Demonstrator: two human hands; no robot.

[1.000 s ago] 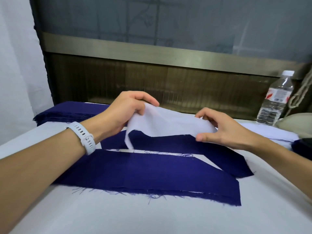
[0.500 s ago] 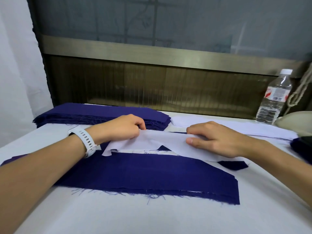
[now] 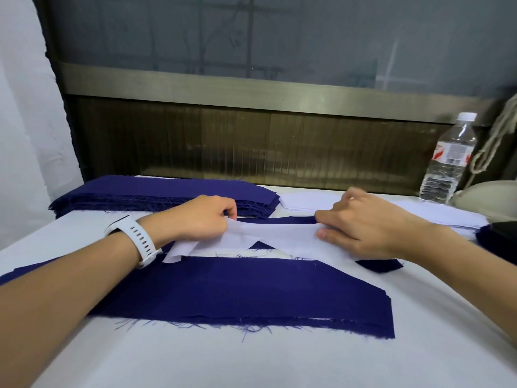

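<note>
Item: white strip (image 3: 279,233), flat on the table (image 3: 251,365), at 12 o'clock from the near navy panel (image 3: 251,292) and over a second navy piece (image 3: 380,266).
Axis: we read its long axis as 9 to 3 o'clock, one hand at each end, neither nearer.
Left hand (image 3: 201,217): knuckles up, wrist low, fingers curled and pinching the 9 o'clock end.
Right hand (image 3: 372,228): palm down at the 3 o'clock end, thumb and forefinger on the strip; pinching or pressing, we cannot tell.
Judgement: next, squaring the edges.

2 hands (image 3: 201,219) on white strip (image 3: 279,233)
</note>
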